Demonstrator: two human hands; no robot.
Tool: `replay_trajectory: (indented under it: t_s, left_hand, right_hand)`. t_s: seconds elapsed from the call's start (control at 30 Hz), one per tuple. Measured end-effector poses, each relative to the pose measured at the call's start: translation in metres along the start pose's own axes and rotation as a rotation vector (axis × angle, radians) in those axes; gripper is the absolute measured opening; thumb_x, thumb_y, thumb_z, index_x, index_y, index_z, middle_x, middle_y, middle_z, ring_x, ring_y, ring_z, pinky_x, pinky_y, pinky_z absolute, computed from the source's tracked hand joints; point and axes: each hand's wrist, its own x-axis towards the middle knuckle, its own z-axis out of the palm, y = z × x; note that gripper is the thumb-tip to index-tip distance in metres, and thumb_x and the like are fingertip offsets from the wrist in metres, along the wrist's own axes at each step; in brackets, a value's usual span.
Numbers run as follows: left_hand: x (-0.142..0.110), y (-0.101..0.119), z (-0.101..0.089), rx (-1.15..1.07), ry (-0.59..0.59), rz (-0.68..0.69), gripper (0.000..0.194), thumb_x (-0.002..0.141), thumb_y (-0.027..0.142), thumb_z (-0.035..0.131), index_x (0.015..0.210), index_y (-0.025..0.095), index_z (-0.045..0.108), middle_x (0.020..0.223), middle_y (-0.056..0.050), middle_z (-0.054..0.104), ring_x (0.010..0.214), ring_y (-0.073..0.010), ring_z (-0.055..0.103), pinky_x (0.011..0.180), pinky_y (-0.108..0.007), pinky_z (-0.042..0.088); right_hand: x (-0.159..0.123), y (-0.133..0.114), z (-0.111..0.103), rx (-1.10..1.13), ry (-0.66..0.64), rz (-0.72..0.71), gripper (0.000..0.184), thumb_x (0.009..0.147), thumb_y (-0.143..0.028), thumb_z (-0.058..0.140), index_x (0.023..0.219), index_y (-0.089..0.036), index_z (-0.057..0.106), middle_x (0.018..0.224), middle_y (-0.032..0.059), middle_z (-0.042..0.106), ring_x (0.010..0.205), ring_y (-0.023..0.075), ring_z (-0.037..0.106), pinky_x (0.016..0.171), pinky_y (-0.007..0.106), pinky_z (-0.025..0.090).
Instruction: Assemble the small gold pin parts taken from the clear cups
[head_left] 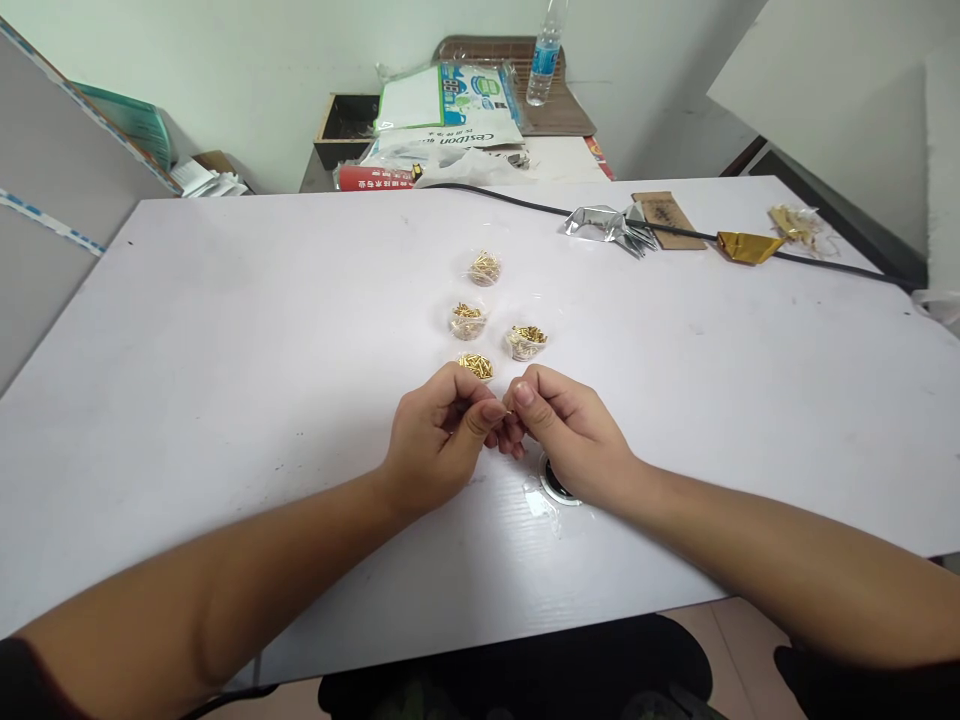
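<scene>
My left hand (442, 432) and my right hand (568, 428) meet over the middle of the white table (225, 350), fingertips pinched together and touching. Whatever small piece they pinch is too tiny to name. Just beyond my fingers lie several small clear bags of gold metal pins: one right behind my left hand (476, 366), one to the right (527, 341), one further back (468, 320) and the farthest (485, 267). A small round dish (559, 485) sits under my right wrist, partly hidden.
A black cable (750, 250) runs across the far right of the table. Silver foil bags (611, 225), a brown card (667, 218), a gold foil bag (746, 246) lie there. Behind the table stand a water bottle (545, 55), papers and a dark box (346, 125).
</scene>
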Motion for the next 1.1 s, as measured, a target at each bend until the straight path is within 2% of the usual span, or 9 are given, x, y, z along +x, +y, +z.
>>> replay_trajectory:
  t_s: [0.23, 0.37, 0.57, 0.87, 1.1]
  left_hand:
    - [0.0007, 0.0004, 0.0005, 0.012, -0.005, -0.015, 0.017, 0.098, 0.023, 0.055, 0.082, 0.017, 0.05, 0.066, 0.001, 0.065, 0.057, -0.0084, 0.066, 0.052, -0.018, 0.054]
    - [-0.0001, 0.0004, 0.0003, 0.107, 0.02, 0.005, 0.016, 0.097, 0.021, 0.057, 0.083, 0.017, 0.05, 0.066, 0.001, 0.065, 0.057, -0.0074, 0.065, 0.052, -0.017, 0.053]
    - [-0.0002, 0.0028, 0.0012, 0.229, 0.051, 0.046, 0.019, 0.096, 0.023, 0.056, 0.08, 0.017, 0.049, 0.062, 0.002, 0.064, 0.054, -0.0068, 0.064, 0.051, -0.015, 0.051]
    - [-0.0003, 0.0041, 0.0013, 0.386, 0.076, 0.072, 0.024, 0.094, 0.028, 0.059, 0.076, 0.017, 0.047, 0.059, 0.003, 0.063, 0.047, -0.0064, 0.058, 0.044, -0.014, 0.044]
    - [-0.0014, 0.0049, 0.0012, 0.59, 0.096, 0.25, 0.022, 0.095, 0.023, 0.056, 0.076, 0.017, 0.048, 0.059, 0.003, 0.061, 0.05, -0.0062, 0.056, 0.047, -0.015, 0.044]
  right_hand:
    - [-0.0013, 0.0017, -0.0002, -0.018, 0.0, -0.018, 0.035, 0.098, -0.046, 0.055, 0.076, -0.019, 0.048, 0.065, -0.0019, 0.056, 0.063, 0.0109, 0.059, 0.059, 0.026, 0.049]
    - [-0.0019, 0.0025, 0.0014, -0.05, 0.016, -0.05, 0.034, 0.099, -0.043, 0.054, 0.075, -0.019, 0.047, 0.065, -0.0024, 0.055, 0.062, 0.0102, 0.058, 0.059, 0.025, 0.048]
    - [-0.005, 0.0035, 0.0052, -0.219, 0.105, -0.056, 0.036, 0.101, -0.045, 0.048, 0.076, -0.019, 0.046, 0.065, -0.002, 0.055, 0.062, 0.0101, 0.055, 0.059, 0.025, 0.046]
    - [-0.0069, -0.0032, 0.0063, -0.467, 0.163, -0.078, 0.037, 0.102, -0.044, 0.045, 0.074, -0.02, 0.044, 0.063, -0.0014, 0.055, 0.058, 0.0107, 0.052, 0.056, 0.025, 0.041]
    - [-0.0065, -0.0003, 0.0053, -0.493, 0.186, -0.036, 0.038, 0.101, -0.045, 0.046, 0.073, -0.02, 0.043, 0.06, -0.0019, 0.053, 0.055, 0.0106, 0.047, 0.052, 0.025, 0.037]
